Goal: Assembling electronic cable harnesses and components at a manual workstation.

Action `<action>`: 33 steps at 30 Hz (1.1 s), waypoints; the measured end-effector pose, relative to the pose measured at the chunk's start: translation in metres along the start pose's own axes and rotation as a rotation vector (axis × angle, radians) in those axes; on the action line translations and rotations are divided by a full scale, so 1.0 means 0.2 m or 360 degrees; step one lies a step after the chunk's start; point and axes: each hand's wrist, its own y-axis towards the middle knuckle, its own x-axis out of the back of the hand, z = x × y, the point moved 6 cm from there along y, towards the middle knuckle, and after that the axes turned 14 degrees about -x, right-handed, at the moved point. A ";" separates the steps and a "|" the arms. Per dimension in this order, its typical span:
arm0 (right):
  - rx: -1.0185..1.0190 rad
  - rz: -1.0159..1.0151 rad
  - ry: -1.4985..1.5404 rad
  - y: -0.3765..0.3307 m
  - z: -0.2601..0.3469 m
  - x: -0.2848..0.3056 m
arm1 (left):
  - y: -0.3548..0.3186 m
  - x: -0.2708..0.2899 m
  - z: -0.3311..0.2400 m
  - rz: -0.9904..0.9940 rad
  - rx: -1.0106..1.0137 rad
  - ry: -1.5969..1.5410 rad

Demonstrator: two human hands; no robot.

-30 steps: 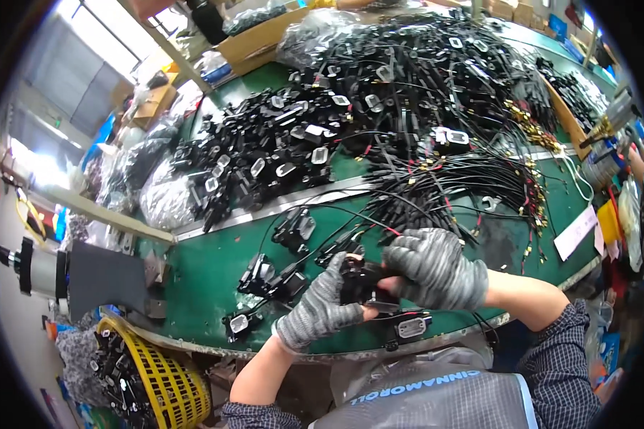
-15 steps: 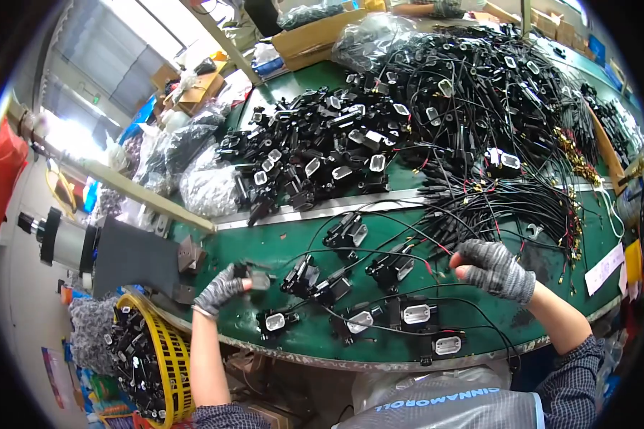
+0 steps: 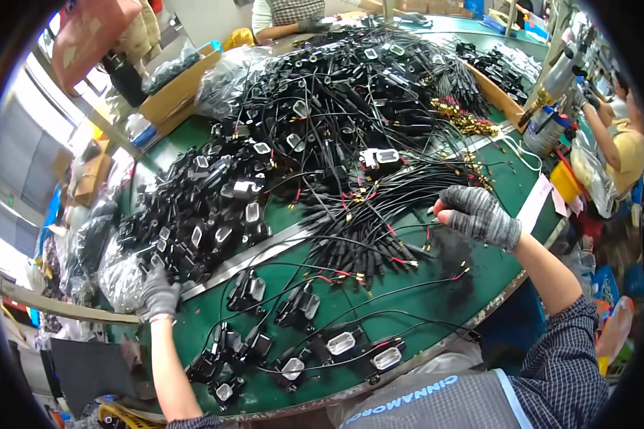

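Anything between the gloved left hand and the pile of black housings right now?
Nothing visible: the left hand is at the near-left edge of the pile of black housings, fingers overlapping it in view. A clear plastic bag lies left of the hand, not between. Actual contact can't be told.

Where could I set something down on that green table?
The widest bare patch of the green tabletop lies below the right hand, between the cable ends and the tabletop's right edge. A smaller one sits between the metal strip and the leftmost black housings. Beyond the strip it's crowded with heaped black parts and cables.
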 end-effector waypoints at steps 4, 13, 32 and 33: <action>0.0275 -0.0247 -0.0528 0.11 0.06 -0.06 | -0.21 0.03 0.09 -0.0055 0.0514 -0.0300; 0.0854 -0.0256 -0.1378 0.25 0.19 -0.32 | -0.59 -0.11 0.06 -0.0122 0.0656 -0.1590; 0.0478 -0.0229 -0.1044 0.23 0.00 -0.20 | -0.59 -0.01 -0.14 0.0036 -0.0295 -0.0241; 0.0422 -0.0195 -0.0962 0.21 0.04 -0.16 | -0.60 0.00 -0.15 0.0028 -0.0270 -0.0254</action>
